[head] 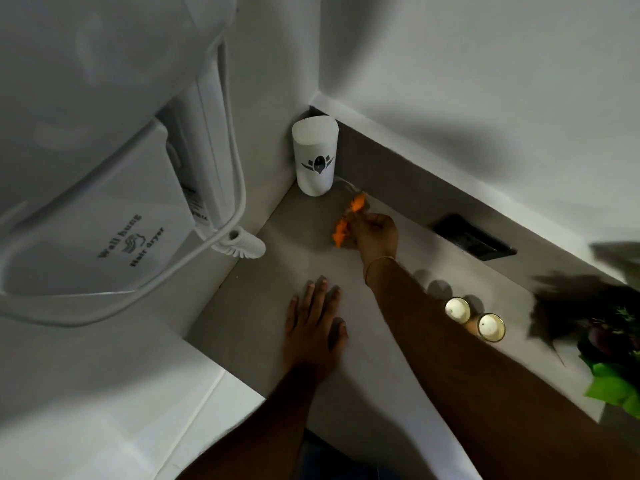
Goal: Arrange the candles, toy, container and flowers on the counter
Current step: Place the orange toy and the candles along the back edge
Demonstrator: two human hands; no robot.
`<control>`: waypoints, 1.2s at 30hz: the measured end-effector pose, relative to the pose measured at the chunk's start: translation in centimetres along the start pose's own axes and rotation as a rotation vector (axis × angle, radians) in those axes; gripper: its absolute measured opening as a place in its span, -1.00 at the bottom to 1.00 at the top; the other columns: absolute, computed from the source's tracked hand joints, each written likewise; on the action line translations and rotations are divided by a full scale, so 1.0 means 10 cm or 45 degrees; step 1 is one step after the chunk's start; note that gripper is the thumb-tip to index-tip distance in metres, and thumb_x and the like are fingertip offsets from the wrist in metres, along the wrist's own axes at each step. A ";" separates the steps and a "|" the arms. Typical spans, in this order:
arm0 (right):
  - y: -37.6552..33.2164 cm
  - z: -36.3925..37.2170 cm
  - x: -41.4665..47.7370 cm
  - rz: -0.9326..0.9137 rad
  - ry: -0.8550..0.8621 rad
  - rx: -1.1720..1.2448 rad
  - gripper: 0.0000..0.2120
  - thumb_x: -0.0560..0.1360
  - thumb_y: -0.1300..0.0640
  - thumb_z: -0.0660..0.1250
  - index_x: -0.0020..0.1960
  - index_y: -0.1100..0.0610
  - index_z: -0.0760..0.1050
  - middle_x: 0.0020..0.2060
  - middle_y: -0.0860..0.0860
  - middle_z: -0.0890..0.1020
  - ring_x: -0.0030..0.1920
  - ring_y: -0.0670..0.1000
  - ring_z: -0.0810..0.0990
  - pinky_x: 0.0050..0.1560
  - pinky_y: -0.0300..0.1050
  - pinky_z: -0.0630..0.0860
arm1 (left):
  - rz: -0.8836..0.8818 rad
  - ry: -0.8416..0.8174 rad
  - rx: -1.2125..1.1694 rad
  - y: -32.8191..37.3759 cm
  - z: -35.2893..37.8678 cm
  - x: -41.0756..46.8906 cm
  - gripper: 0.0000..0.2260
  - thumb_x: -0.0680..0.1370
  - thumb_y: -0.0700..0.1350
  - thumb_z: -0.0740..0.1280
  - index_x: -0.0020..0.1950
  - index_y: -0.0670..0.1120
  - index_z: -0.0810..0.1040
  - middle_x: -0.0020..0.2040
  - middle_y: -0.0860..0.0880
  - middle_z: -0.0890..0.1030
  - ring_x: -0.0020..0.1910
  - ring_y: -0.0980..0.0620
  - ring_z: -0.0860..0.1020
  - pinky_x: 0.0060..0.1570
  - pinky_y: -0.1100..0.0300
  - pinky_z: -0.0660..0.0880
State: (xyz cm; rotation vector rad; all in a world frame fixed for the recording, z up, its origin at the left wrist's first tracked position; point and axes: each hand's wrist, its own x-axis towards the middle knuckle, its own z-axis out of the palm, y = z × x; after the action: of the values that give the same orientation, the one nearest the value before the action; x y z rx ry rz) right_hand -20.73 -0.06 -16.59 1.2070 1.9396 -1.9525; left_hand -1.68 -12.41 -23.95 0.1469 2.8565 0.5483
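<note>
The right hand reaches far across the grey worktop and pinches an orange toy in its fingers. The toy is blurry, so its shape is hard to tell. It sits low over the worktop, but it is not clear if it touches. A thin gold bangle goes round the right wrist.

The left hand lies flat on the worktop, nearer to the person, with its fingers spread. It holds nothing.

A white container with a dark mark on it stands upright in the far corner, just beyond the toy and close to both walls.

Two small candles in glass cups stand side by side on the right, just beside the right arm. The flowers, dark with bright green leaves, are at the right edge, well apart from the toy.

A white hair dryer hangs on the left wall, with its cord looping down. A black socket sits in the far wall.
</note>
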 end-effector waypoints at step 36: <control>0.48 -1.06 0.30 -0.259 0.366 -0.254 -0.56 0.48 -0.02 0.51 0.36 -0.06 0.63 0.19 0.04 0.76 0.26 0.12 0.70 0.28 0.00 0.63 | 0.488 -0.068 0.055 0.44 0.26 0.16 -0.35 0.70 0.16 0.18 0.77 0.11 0.07 0.79 0.02 0.07 0.77 -0.09 0.01 0.69 -0.28 0.02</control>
State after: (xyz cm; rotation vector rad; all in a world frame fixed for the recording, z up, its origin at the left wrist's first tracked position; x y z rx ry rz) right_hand -15.23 9.91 -20.50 1.3425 2.4206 -1.6911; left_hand -2.34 -7.20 -24.93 0.7145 2.7986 0.5410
